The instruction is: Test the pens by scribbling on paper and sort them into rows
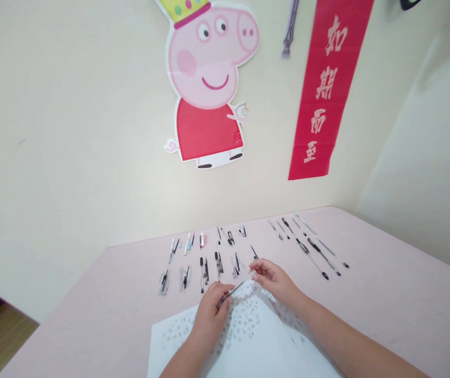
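Note:
My left hand (213, 307) is closed around a slim pen (236, 289) with a dark end, which slants up to the right above the paper. At the pen's upper end, the fingertips of my right hand (274, 281) are pinched together; a small pale part shows there, too blurred to make out. Beneath both hands lie white sheets of paper (264, 352), marked with many small dark characters. Just beyond my right hand, a thin black pen part (254, 251) rests on the table.
Taken-apart pens, such as a black set (204, 270), lie in two rows on the pink table (91, 315). Several whole-looking pens, one with a black grip (311, 258), lie at the right. On the wall behind hang a cartoon pig cutout (209, 126) and a red banner (323, 105).

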### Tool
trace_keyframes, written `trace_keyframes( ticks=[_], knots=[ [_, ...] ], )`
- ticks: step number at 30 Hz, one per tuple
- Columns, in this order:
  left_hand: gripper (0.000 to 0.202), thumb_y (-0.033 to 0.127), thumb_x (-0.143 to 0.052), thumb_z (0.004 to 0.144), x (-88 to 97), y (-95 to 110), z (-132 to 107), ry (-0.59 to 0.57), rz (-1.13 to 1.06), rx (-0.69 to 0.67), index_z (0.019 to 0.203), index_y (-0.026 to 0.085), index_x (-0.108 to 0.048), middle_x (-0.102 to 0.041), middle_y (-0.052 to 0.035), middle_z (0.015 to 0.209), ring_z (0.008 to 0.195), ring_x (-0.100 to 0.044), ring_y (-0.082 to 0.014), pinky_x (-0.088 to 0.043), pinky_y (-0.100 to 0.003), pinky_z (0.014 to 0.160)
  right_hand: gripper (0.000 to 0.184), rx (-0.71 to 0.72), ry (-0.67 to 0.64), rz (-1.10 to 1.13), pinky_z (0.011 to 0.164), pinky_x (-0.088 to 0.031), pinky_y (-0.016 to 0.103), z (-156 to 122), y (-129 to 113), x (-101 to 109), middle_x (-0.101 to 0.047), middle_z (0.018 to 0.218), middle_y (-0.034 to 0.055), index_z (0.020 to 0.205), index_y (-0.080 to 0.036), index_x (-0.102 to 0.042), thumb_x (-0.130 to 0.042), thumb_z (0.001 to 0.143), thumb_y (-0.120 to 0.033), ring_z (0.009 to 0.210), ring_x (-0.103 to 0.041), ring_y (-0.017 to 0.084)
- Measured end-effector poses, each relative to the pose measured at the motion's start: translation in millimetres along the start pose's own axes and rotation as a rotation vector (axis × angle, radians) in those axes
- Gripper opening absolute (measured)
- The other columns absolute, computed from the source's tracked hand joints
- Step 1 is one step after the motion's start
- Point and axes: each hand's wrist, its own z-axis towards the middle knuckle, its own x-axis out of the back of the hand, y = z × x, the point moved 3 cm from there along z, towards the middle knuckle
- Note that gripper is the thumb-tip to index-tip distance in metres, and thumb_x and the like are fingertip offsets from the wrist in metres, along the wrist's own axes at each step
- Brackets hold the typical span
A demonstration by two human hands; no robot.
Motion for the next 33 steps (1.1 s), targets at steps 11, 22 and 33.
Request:
trace_keyframes(
  ticks=[11,22,33],
  knots=[
    [0.023,0.021,-0.051,0.083,0.1,0.3,0.2,0.001,0.003,-0.034,0.099,0.020,-0.067,-0.061,-0.0070,0.085,0.082,-0.057,-0.0207,-0.043,-0.033,0.074,0.024,0.004,-0.037,-0.081,0.072,-0.043,0.031,-2.2,-9.2,-6.2,-0.058,0.077,0.0021,0.084,-0.017,-0.059,-0.066,0.075,-0.038,0.075,-0.054,0.017],
    [0.024,0.021,-0.051,0.082,1.2,1.7,0.3,-0.011,-0.007,-0.030,0.100,0.020,-0.068,-0.060,-0.0066,0.084,0.080,-0.057,-0.0204,-0.043,-0.032,0.072,0.018,0.048,-0.008,-0.170,0.069,-0.044,0.031,-1.7,-10.8,-5.4,-0.060,0.075,0.0024,0.079,-0.018,-0.063,-0.067,0.073,-0.035,0.071,-0.056,0.017],
    [0.027,0.020,-0.050,0.083,1.8,3.6,-0.8,0.038,0.041,-0.077,0.101,0.020,-0.070,-0.054,-0.0055,0.077,0.072,-0.055,-0.0187,-0.043,-0.031,0.066,0.034,-0.108,-0.013,-0.008,0.060,-0.041,0.027,-1.2,1.2,-6.6,-0.058,0.063,-0.0011,0.072,-0.016,-0.059,-0.076,0.063,-0.045,0.061,-0.053,0.013]
  ],
)
